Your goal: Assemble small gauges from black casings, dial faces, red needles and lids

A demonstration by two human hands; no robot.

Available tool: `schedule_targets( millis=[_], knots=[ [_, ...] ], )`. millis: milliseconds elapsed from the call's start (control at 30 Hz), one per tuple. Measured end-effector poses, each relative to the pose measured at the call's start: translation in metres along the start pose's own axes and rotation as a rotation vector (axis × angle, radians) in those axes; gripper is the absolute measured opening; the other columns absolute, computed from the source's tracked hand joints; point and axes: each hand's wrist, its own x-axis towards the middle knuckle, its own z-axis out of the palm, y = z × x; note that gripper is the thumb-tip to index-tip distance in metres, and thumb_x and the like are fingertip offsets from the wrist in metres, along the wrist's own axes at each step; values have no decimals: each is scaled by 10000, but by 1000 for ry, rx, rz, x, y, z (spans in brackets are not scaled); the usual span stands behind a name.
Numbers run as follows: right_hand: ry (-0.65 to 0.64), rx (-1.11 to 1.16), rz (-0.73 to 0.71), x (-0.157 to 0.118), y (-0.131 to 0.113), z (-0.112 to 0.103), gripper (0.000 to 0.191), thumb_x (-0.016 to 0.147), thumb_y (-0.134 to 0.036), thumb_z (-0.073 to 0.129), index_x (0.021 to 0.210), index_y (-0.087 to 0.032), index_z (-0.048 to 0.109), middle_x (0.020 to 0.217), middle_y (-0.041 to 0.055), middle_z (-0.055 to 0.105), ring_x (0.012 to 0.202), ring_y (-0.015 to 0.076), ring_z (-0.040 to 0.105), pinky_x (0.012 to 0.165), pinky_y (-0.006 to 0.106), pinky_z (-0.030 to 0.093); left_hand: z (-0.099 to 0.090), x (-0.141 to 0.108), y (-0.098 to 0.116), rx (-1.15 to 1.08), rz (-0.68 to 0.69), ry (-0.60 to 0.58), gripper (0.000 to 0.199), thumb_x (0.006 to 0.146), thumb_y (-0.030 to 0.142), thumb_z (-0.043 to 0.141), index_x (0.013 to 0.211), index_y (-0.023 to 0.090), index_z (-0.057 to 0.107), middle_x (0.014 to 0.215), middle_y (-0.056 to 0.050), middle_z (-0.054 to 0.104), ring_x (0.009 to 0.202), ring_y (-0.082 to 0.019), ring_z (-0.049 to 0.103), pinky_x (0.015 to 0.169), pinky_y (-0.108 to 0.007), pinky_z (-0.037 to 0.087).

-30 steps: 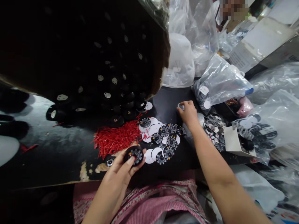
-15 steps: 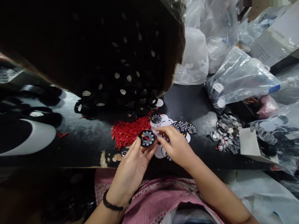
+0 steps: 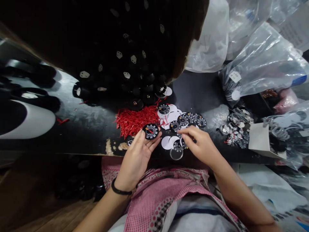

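My left hand (image 3: pixel 138 154) is closed on a small round dial gauge (image 3: pixel 150 131), black with white markings and a red needle, face up. The thumb presses its left edge and the fingers support it from below. My right hand (image 3: pixel 199 141) is over several loose black dial discs (image 3: pixel 182 120), thumb and index finger a little apart at their edge, with nothing visible between them. White paper discs (image 3: pixel 166 142) lie beside and under the dials. A clear round cover (image 3: pixel 176 154) rests near the table's front edge. Behind the gauge is a heap of red needles (image 3: pixel 136 119).
A large dark box (image 3: pixel 188 61) with black round cases inside overhangs the back of the black table (image 3: pixel 91 129). To the right are small metal parts (image 3: pixel 238 129), a small white box (image 3: pixel 259 140) and clear plastic bags (image 3: pixel 265 64). A white rounded object (image 3: pixel 41 122) stands left.
My right hand has left the gauge's edge and moved right to the loose dials. My left hand still holds the gauge. The view has shifted, so the table sits higher.
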Motion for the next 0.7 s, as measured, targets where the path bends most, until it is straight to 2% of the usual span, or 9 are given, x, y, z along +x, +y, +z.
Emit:
schedule_targets(
  millis=[33,100,167,233,333,433,500,600,700],
  knots=[
    [-85,-50,0,-10,-2,0,216,949,-226,565,1132,-175,666,1052,85,686,983,205,647,893,388,518,0,0,0,4,4,-8,245,923,369,621,1048,165,673,1104,-117,755,1075,-241,708,1028,-433,503],
    [-206,-181,-12,-28,-4,8,369,881,-277,682,1228,-164,629,1161,137,649,1064,268,625,903,460,523,0,0,-1,13,7,-16,220,925,356,619,1026,169,677,1083,-106,762,1048,-229,717,1015,-417,512],
    [-225,-293,-28,-40,-4,19,486,829,-254,738,1282,-149,599,1223,182,617,1118,315,601,900,517,524,1,0,0,29,-3,-20,220,923,357,621,1021,170,683,1085,-103,761,1038,-221,719,1002,-399,519],
    [-179,-283,-49,-43,-1,26,429,861,-212,689,1278,-153,606,1228,185,625,1128,305,603,912,515,529,0,-1,1,48,-12,-20,237,916,367,629,1026,166,690,1094,-106,759,1039,-222,717,990,-388,525],
    [-36,-63,-52,-34,0,22,302,953,-200,548,1241,-192,640,1180,128,673,1088,231,636,950,436,529,0,-6,2,63,-23,-25,248,907,370,642,1032,164,699,1093,-107,759,1036,-224,714,1003,-396,519],
    [106,170,30,-17,-10,16,288,981,-210,507,1223,-225,662,1050,66,708,965,178,666,900,357,540,3,-13,1,46,-100,-61,270,907,391,640,1073,187,702,1137,-92,748,1052,-222,704,1001,-396,523],
    [133,260,24,-5,-21,17,317,977,-200,513,1263,-231,645,1023,51,693,940,160,656,886,329,536,6,-16,-1,57,-134,-96,318,904,444,633,1110,212,702,1179,-82,735,1069,-224,695,968,-377,543],
    [136,212,-73,7,-34,23,352,965,-166,520,1293,-218,636,1104,79,616,1024,165,611,949,343,504,8,-18,-4,165,-47,-123,349,873,459,669,1161,265,698,1279,-60,690,1150,-235,658,932,-340,564],
    [114,144,-88,14,-38,25,322,966,-203,542,1266,-245,650,1214,88,544,1084,174,578,979,359,484,7,-16,-3,327,65,-128,366,845,408,714,1200,321,690,1370,-25,635,1239,-252,603,929,-327,569]
  ],
)
